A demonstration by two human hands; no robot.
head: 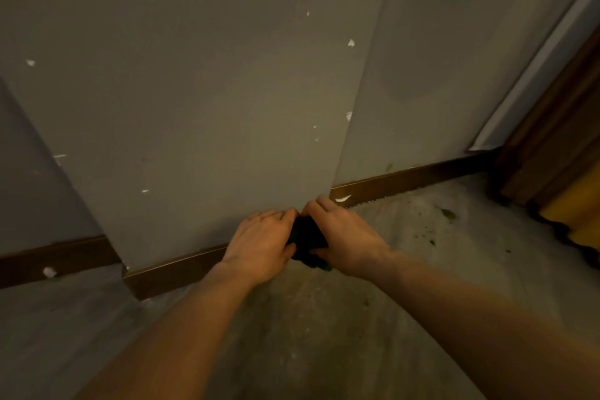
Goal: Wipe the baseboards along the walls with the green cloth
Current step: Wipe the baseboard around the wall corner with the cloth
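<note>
A dark green cloth (307, 239) is bunched between my two hands, low against the foot of a projecting wall section. My left hand (259, 245) grips its left side and my right hand (344, 235) grips its right side, fingertips nearly touching above it. Most of the cloth is hidden by the hands. A brown wooden baseboard (175, 273) runs along the wall's foot to the left of my hands. Another stretch of baseboard (406, 180) continues on the recessed wall to the right.
The grey wall (211, 91) has chipped paint spots. The floor (406, 237) is dusty concrete with dark specks and debris. A brown door frame (552, 153) and something yellow (581, 204) stand at the far right. A further baseboard (55, 258) lies at the left.
</note>
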